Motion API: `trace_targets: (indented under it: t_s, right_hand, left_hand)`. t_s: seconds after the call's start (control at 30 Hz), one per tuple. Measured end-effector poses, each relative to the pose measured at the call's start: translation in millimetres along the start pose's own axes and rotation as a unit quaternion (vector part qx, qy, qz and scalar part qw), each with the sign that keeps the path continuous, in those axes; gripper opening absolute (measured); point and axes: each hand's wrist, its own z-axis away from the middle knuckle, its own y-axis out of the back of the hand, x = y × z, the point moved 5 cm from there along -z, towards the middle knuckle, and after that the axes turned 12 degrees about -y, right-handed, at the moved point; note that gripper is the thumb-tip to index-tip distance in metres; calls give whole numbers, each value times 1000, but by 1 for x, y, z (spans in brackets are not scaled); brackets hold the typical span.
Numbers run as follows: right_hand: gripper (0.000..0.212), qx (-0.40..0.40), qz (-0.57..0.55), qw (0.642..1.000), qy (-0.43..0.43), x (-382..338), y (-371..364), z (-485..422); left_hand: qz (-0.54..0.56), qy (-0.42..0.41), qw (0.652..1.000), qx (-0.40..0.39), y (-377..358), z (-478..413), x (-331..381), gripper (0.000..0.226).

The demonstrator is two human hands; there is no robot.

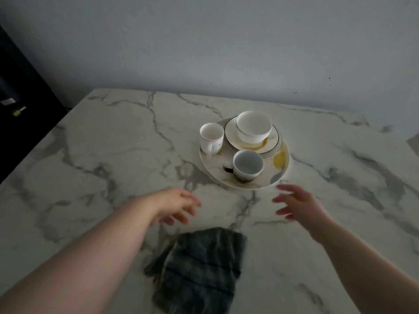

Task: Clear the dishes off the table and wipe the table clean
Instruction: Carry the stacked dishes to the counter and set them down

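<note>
Two hands, the left hand (174,205) and the right hand (297,206), are stretched out over a marble-patterned counter (113,155). Both are slightly blurred. The left fingers (192,201) are spread and loosely curved, and they hold nothing. The right fingers (283,188) are likewise spread and hold nothing. Whether either hand touches the counter cannot be told.

Just beyond the right fingertips, and farther beyond and to the right of the left fingertips, lies a large plate (208,164) carrying the other dishes. The cup (248,165) stands on the part of the plate nearest the fingers, upright, with a dark handle on its left. A saucer (269,143) with a brown smear lies beyond the cup, and a bowl (253,126) sits in it, upright. The mug (211,138) stands on the left of the plate, touching or just beside the saucer, with its handle turned toward the fingers. A yellow mark shows on the right of the plate.

Behind the fingers, between the two forearms, a dark folded cloth (199,268) lies flat on the counter, apart from both hands. A plain wall (204,41) rises beyond the far edge of the counter.
</note>
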Motion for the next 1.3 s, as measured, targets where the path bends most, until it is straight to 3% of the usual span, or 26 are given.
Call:
trace_targets:
  t_s: [0.1, 0.27, 0.57, 0.77, 1.3]
  right_hand:
    - [41, 129, 67, 989, 2, -17, 40, -54]
    - [62, 165, 235, 957, -29, -41, 46, -120]
    - [23, 163, 345, 923, -49, -63, 29, -168]
    - [9, 183, 314, 932, 12, -56, 33, -167]
    - [13, 203, 266, 936, 112, -64, 30, -108]
  left_hand:
    - [82, 7, 981, 174, 20, -44, 20, 15]
    - [107, 38, 961, 250, 14, -102, 37, 16]
    - [-64, 86, 957, 270, 19, -137, 47, 28]
    - [-139, 0, 928, 346, 19, -140, 38, 17]
    - [-30, -85, 922, 377, 24, -81, 32, 14]
